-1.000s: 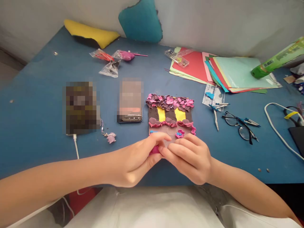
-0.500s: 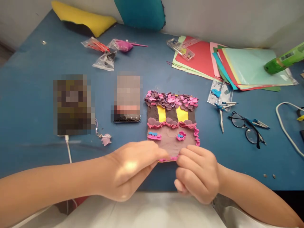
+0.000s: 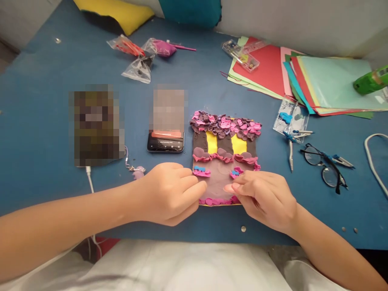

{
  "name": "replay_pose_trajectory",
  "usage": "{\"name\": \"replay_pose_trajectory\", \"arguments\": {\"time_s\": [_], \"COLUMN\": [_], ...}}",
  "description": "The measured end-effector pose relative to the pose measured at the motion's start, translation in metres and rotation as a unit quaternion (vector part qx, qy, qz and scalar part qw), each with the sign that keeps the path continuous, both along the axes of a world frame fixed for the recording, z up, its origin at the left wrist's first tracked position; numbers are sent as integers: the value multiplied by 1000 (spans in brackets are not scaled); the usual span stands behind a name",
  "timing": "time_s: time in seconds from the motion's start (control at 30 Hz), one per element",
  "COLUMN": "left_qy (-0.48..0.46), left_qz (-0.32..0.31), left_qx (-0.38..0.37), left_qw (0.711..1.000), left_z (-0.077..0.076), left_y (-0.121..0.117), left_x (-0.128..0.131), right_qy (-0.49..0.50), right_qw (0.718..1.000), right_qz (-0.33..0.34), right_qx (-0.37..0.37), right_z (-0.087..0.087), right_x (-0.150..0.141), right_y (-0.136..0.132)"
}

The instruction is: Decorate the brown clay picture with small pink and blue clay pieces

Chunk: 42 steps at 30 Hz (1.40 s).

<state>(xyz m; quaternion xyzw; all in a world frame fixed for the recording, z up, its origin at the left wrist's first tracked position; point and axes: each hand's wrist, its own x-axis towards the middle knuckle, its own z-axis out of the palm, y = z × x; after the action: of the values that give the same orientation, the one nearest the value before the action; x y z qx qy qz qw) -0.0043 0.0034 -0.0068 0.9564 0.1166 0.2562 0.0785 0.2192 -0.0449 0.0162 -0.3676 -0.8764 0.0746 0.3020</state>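
Note:
A clay picture (image 3: pixel 224 155) lies on the blue table (image 3: pixel 45 169) in front of me, with pink and purple petals along its top, brown and yellow stripes, and a mauve lower half with small pink and blue bits. My left hand (image 3: pixel 168 193) rests at its lower left edge, fingers curled in, fingertips touching the clay border. My right hand (image 3: pixel 266 198) lies on its lower right corner, fingers bent, the forefinger tip pressing on the mauve clay. Whether either hand holds a bit of clay is hidden.
Two phones lie to the left, a charging phone (image 3: pixel 95 127) with a charm and a second phone (image 3: pixel 167 121). Coloured paper sheets (image 3: pixel 303 83), a clear plastic case (image 3: pixel 241 54), a compass (image 3: pixel 291 139), glasses (image 3: pixel 324 165), a green bottle (image 3: pixel 371 81), clay bags (image 3: pixel 142 52) and a white cable (image 3: pixel 374 161) lie around.
Both hands moved up from the picture's bottom edge and apart onto its lower corners. The pinch between them has ended. The camera tilted down slightly.

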Motion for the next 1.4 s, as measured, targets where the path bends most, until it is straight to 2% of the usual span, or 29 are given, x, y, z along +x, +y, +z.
{"name": "replay_pose_trajectory", "arguments": {"time_s": [0.17,0.27,0.47,0.6,0.83,1.13,1.27,1.4], "left_qy": [-11,-30,-30,-18,-21,-34,-46,30], "left_qz": [-3,6,-10,-18,-11,25,62,94], "left_qx": [-49,-110,-295,-354,-362,-343,-307,-282], "left_qw": [999,994,955,935,932,938,949,955], "left_z": [6,8,14,15,14,13,14,20], "left_y": [1,-2,-7,-7,-7,-5,8,30], "left_x": [0,0,2,3,2,2,-1,-7], "right_qy": [-16,-31,-43,-41,-47,-77,-75,-86], "right_qw": [1000,999,996,996,997,996,996,995], "right_qz": [22,40,74,73,59,16,-13,-31], "right_qx": [-13,-8,-16,-12,-24,33,54,50], "right_z": [2,0,-6,-5,-2,-1,-2,-5], "right_x": [-4,-3,-5,-7,-6,-11,-9,-5], "right_y": [-1,-3,-6,-5,-4,-1,0,1]}}
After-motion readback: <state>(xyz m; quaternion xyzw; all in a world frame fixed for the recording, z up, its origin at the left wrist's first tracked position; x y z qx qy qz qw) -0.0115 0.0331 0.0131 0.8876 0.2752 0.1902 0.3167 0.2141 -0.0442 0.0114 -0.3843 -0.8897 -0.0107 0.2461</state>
